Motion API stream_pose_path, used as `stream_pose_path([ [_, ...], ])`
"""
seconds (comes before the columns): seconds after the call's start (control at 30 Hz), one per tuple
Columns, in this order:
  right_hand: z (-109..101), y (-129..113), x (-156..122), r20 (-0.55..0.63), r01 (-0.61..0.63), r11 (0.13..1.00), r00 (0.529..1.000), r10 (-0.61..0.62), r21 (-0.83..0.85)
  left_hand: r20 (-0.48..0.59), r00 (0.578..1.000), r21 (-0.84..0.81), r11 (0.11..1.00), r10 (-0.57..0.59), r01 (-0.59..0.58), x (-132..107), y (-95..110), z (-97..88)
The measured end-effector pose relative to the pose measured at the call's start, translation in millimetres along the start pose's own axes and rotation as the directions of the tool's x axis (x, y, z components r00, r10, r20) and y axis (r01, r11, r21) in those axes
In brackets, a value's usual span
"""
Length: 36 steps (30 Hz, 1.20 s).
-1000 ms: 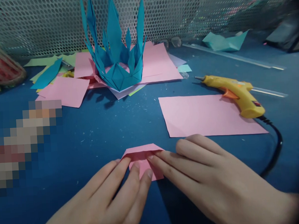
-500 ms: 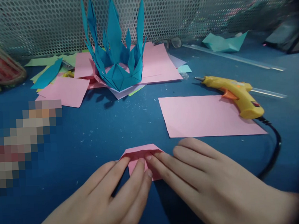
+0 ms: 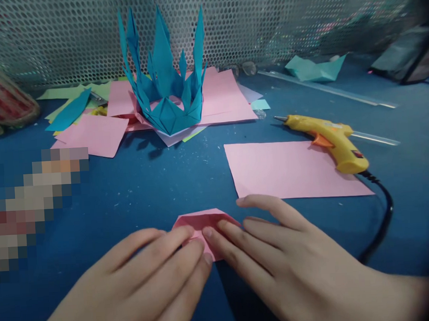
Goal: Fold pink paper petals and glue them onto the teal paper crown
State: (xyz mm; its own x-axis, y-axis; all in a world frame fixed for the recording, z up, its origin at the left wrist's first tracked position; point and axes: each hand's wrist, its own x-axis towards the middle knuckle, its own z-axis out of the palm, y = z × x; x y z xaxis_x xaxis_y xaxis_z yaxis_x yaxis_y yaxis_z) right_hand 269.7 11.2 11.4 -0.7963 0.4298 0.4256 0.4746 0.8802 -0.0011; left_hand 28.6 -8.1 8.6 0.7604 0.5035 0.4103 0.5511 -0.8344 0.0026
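A small piece of folded pink paper (image 3: 206, 219) lies near the front middle of the blue table, its top edge creased over and partly raised. My left hand (image 3: 141, 279) grips its left side, fingertips at the fold and along the lower edge. From the other side, my right hand (image 3: 284, 257) holds the paper with its foremost fingers at the crease, while another finger is lifted away, near the corner of a pink sheet (image 3: 272, 169). Both hands cover much of the folded piece, so its underside and side edges are hidden.
A blue folded-paper crown (image 3: 169, 117) stands at the back on loose coloured sheets. The yellow glue gun (image 3: 328, 135) rests across the pink sheet's right end, its black cord (image 3: 385, 223) curving forward. A clear jar (image 3: 6, 95) is at the left; a perforated metal panel (image 3: 229, 25) closes the back.
My left fingers have shifted on the folded paper, and one finger of my right hand has lifted and spread. The view has moved slightly, shifting the background things left and down.
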Motion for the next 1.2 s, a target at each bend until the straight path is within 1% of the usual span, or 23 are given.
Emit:
stream_pose_path([
  [0.03,-0.3,0.7,-0.2,-0.002,-0.006,1.000,1.000,0.006,0.009,-0.026,0.997,-0.046,0.996,-0.078,0.077,3.2,-3.6,-3.5],
  [0.07,-0.8,1.4,-0.5,-0.009,-0.017,1.000,1.000,0.017,0.017,-0.004,0.985,-0.101,0.980,-0.173,0.171,6.2,-7.6,-6.7],
  [0.1,-1.4,1.9,-0.7,-0.017,-0.031,0.999,0.999,0.031,0.026,0.016,0.964,-0.110,0.958,-0.265,0.266,8.7,-11.8,-9.2],
  [0.13,-2.0,2.3,-0.9,-0.022,-0.042,0.998,0.999,0.043,0.040,0.032,0.945,-0.100,0.939,-0.326,0.328,10.5,-15.7,-10.8],
  [0.2,-3.3,2.0,-0.2,-0.039,-0.064,0.992,0.997,0.068,0.106,0.071,0.920,-0.130,0.911,-0.384,0.391,12.0,-21.9,-11.5],
  [0.27,-4.8,1.0,2.1,-0.080,-0.103,0.970,0.989,0.123,0.219,0.112,0.925,-0.200,0.903,-0.364,0.380,11.8,-24.9,-10.2],
  [0.33,-6.5,0.7,5.8,-0.115,-0.172,0.931,0.969,0.219,0.322,0.134,0.938,-0.265,0.900,-0.321,0.346,10.8,-25.1,-8.8],
  [0.37,-7.1,1.2,7.9,-0.122,-0.215,0.912,0.955,0.272,0.349,0.139,0.942,-0.284,0.899,-0.307,0.335,10.2,-24.6,-8.4],
  [0.43,-7.4,3.4,11.4,-0.063,-0.284,0.887,0.943,0.327,0.363,0.137,0.945,-0.309,0.893,-0.299,0.327,9.2,-22.9,-7.8],
  [0.53,-3.9,7.2,13.7,0.063,-0.363,0.870,0.929,0.364,0.334,0.112,0.940,-0.356,0.871,-0.321,0.340,9.2,-20.6,-7.1],
  [0.6,0.3,8.5,13.5,0.106,-0.400,0.854,0.916,0.388,0.332,0.105,0.932,-0.380,0.852,-0.348,0.361,11.0,-20.0,-6.9],
  [0.73,6.3,8.0,13.9,0.143,-0.473,0.795,0.879,0.455,0.380,0.167,0.926,-0.361,0.853,-0.339,0.378,16.8,-22.3,-8.1],
  [0.87,5.6,6.6,18.2,0.195,-0.515,0.723,0.853,0.483,0.461,0.154,0.887,-0.319,0.828,-0.435,0.461,19.1,-27.0,-8.7],
  [0.9,4.9,6.3,19.4,0.197,-0.519,0.709,0.850,0.489,0.477,0.162,0.883,-0.310,0.826,-0.441,0.470,19.0,-28.0,-8.5],
  [1.03,2.8,5.6,23.3,0.198,-0.536,0.670,0.834,0.515,0.513,0.172,0.891,-0.321,0.831,-0.420,0.454,18.9,-28.0,-8.6],
  [1.07,2.4,5.7,24.4,0.206,-0.546,0.656,0.826,0.524,0.521,0.168,0.881,-0.344,0.811,-0.442,0.472,19.8,-27.2,-9.4],
  [1.1,2.1,6.0,25.6,0.214,-0.558,0.637,0.817,0.536,0.532,0.175,0.861,-0.376,0.776,-0.477,0.506,21.3,-26.3,-10.6],
  [1.13,1.8,6.4,26.9,0.221,-0.570,0.612,0.805,0.551,0.548,0.200,0.831,-0.411,0.726,-0.519,0.552,23.3,-25.8,-12.2],
  [1.2,1.6,7.5,29.5,0.235,-0.582,0.557,0.786,0.571,0.592,0.281,0.754,-0.470,0.599,-0.594,0.648,28.0,-26.2,-15.6],
])
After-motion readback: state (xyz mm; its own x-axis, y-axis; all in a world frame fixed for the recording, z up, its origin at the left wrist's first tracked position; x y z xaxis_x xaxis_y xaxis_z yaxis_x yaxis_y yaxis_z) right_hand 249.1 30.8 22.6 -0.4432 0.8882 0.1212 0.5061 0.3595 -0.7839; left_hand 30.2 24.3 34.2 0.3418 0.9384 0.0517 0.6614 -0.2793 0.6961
